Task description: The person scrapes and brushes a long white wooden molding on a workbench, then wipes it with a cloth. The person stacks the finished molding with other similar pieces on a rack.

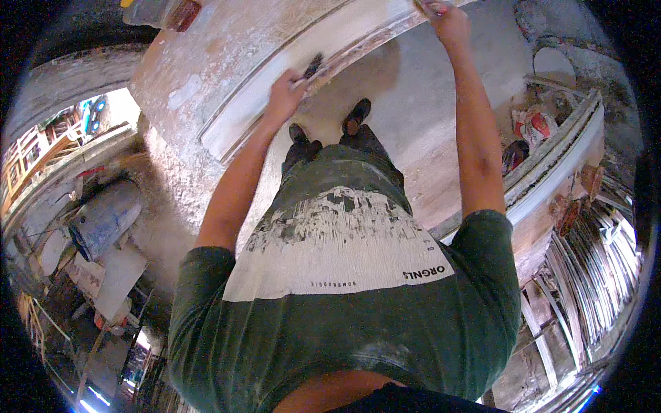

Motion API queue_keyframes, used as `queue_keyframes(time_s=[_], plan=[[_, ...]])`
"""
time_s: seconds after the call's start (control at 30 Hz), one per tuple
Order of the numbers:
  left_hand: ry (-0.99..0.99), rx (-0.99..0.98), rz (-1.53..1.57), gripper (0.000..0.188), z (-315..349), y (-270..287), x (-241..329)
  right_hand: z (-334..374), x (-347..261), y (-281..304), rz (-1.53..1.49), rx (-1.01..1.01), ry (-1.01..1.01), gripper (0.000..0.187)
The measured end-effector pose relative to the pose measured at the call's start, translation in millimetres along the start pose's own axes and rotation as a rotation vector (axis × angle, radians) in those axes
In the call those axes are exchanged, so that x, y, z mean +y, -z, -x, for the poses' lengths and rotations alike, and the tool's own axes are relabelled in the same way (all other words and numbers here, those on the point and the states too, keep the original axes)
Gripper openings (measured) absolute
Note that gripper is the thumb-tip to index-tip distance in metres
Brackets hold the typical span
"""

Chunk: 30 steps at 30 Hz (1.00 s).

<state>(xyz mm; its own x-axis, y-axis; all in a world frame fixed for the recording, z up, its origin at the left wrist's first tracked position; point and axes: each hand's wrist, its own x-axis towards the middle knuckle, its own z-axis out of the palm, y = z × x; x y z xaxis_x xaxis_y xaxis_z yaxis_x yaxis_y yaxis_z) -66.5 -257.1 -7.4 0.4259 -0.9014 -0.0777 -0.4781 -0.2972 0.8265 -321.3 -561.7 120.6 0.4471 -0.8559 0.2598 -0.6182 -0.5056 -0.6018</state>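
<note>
A long pale moulding (258, 89) with raised edges slants across the surface before me, from lower left up to the top right. Over its near edge, my left hand (284, 98) is closed around what looks like a brush (314, 65) with a dark, bristly head pointing away from me. My right arm is stretched far forward. At the top rim of the view my right hand (449, 24) is closed at the moulding's far right part. Its fingers grip a small thing that the picture edge partly cuts off, so its kind cannot be made out.
My dark shoes (357, 115) stand on the dusty floor (475, 89) just below the moulding. A stained blue drum (107, 217) stands at left among boards. On the right, a long white moulding (558, 155) borders a red-and-white bag (536, 125) and many stacked strips (599, 275).
</note>
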Motion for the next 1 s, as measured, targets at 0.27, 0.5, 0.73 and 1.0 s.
queue_keyframes(time_s=[0.27, 0.5, 0.73, 1.0], plan=[[0.051, -0.048, -0.069, 0.031, -143.0, -115.8, 100.7, 70.7, 52.1, 15.6, -0.271, 0.096, -0.226, 0.022], [-0.055, -0.094, -0.178, 0.028, -52.7, -34.5, 67.6, 170.4, 103.2, 74.9, -0.429, 0.254, -0.795, 0.021], [-0.129, -0.179, -0.175, 0.031, -212.8, -158.6, 142.7, 186.0, 143.9, 70.0, -0.462, 0.358, -0.831, 0.025], [-0.452, -0.206, -0.302, 0.033, -181.4, -109.4, 122.5, 133.6, 147.7, 75.9, -0.486, 0.258, -0.75, 0.023]])
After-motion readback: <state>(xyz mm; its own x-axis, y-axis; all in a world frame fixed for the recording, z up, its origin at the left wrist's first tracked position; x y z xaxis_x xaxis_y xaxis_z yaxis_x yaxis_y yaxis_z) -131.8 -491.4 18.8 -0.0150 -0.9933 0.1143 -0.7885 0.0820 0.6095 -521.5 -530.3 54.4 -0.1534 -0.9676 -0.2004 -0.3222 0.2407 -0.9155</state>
